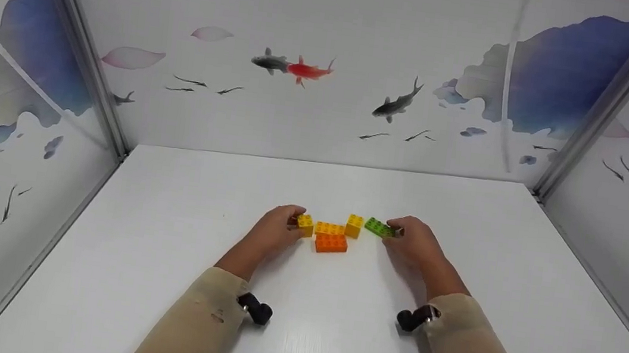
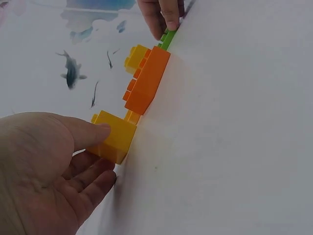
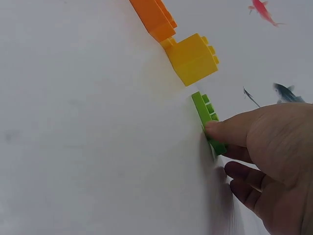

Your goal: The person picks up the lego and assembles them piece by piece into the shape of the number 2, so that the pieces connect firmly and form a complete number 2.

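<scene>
My left hand [image 1: 276, 230] grips a yellow toy brick [image 1: 306, 226] at the left end of a small group, the thumb on its near face in the left wrist view. Beside that brick lies a low yellow-orange brick [image 1: 330, 228], with a taller orange brick [image 1: 331, 244] right in front of it. Another yellow block [image 1: 354, 226] stands at their right. Across a small gap, my right hand [image 1: 415, 243] pinches a thin green brick [image 3: 203, 108] by its outer end. Fingers partly cover both held bricks.
All the bricks are on a white table [image 1: 326, 322]. Upright panels painted with fish and petals enclose its back [image 1: 321, 123] and both sides, with metal posts [image 1: 81, 46] at the corners. A small black device [image 1: 256, 308] sits at each wrist.
</scene>
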A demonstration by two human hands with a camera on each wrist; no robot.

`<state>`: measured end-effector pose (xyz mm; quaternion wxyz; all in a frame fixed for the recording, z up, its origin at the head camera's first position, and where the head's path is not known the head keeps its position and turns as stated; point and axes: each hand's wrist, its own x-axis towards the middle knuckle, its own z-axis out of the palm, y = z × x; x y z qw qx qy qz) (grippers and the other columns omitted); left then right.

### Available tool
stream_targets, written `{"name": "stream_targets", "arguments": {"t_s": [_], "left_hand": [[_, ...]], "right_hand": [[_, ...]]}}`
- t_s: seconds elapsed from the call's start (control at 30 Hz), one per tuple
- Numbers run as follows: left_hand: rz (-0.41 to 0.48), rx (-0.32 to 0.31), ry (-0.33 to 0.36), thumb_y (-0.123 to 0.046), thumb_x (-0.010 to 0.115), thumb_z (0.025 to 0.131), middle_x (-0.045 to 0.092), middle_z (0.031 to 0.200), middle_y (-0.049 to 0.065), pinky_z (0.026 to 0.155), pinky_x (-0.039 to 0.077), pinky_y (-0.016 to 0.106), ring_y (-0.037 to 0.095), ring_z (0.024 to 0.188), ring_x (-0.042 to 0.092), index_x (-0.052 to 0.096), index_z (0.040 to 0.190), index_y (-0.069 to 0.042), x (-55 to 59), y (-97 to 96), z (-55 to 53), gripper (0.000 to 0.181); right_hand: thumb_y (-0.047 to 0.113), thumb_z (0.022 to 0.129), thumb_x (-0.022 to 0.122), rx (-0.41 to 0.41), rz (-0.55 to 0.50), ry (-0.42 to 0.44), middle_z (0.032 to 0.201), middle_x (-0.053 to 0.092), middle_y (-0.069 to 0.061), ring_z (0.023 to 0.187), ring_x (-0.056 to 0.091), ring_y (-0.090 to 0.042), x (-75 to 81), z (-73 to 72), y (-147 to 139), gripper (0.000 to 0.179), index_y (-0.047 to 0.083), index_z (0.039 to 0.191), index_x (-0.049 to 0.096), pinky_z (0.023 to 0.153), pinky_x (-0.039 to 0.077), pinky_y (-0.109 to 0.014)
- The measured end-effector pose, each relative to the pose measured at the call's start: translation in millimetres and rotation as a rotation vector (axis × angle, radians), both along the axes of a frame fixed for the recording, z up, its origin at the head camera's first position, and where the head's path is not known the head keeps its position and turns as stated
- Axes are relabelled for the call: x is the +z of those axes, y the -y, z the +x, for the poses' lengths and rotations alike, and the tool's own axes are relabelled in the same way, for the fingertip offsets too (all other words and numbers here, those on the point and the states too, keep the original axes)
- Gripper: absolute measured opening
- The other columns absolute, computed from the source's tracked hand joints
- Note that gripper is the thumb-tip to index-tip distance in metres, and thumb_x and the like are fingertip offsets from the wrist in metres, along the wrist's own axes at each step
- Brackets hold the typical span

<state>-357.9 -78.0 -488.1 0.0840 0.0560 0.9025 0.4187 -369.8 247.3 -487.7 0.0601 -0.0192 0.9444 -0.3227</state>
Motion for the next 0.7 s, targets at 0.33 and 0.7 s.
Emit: {"name": "stream_targets", "arguments": {"t_s": [0.33,0.7], "left_hand": [[0.06,0.03,0.017,-0.022,0.071,0.104,0.062,0.147,0.003,0.122,0.048,0.044,0.023,0.137,0.059,0.06,0.147,-0.018,4.9,1.9,0.4,0.045],[0.102,0.017,-0.012,-0.021,0.07,0.105,0.061,0.149,0.004,0.119,0.052,0.043,0.024,0.139,0.061,0.059,0.149,-0.019,14.6,3.8,5.6,0.045]], "right_hand": [[0.017,0.103,0.069,-0.044,-0.054,-0.004,0.15,0.058,-0.017,0.139,0.056,-0.037,7.6,-1.4,-2.5,0.047,0.01,0.149,0.063,0.121,0.045,-0.056],[0.017,0.103,0.071,0.028,-0.078,-0.13,0.142,0.065,-0.015,0.13,0.063,-0.034,29.3,6.5,11.2,0.041,0.009,0.143,0.068,0.116,0.053,-0.051]]}}
